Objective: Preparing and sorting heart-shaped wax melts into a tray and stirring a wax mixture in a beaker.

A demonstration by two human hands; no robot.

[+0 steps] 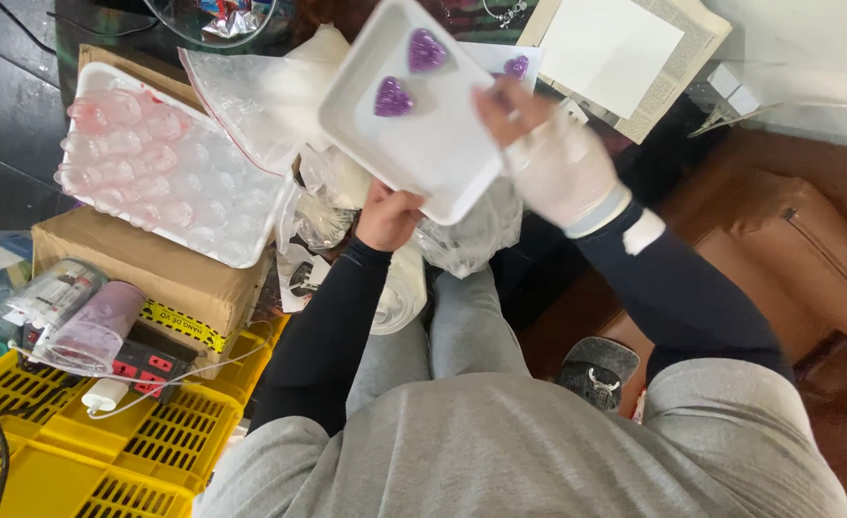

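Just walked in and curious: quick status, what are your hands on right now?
Left hand bare, gripping white foam tray from below. Right hand, white-gloved, at tray's edge. Two purple glitter hearts on tray, a third beyond its rim. Crinkled clear plastic bags crowd underneath.

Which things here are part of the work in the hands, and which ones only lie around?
In hand:
- white foam tray, held by left hand
- two purple glitter hearts on it
- gloved right hand at the tray's edge

Lying about:
- tray of pink moulded pieces
- cardboard box
- yellow crate
- power strip
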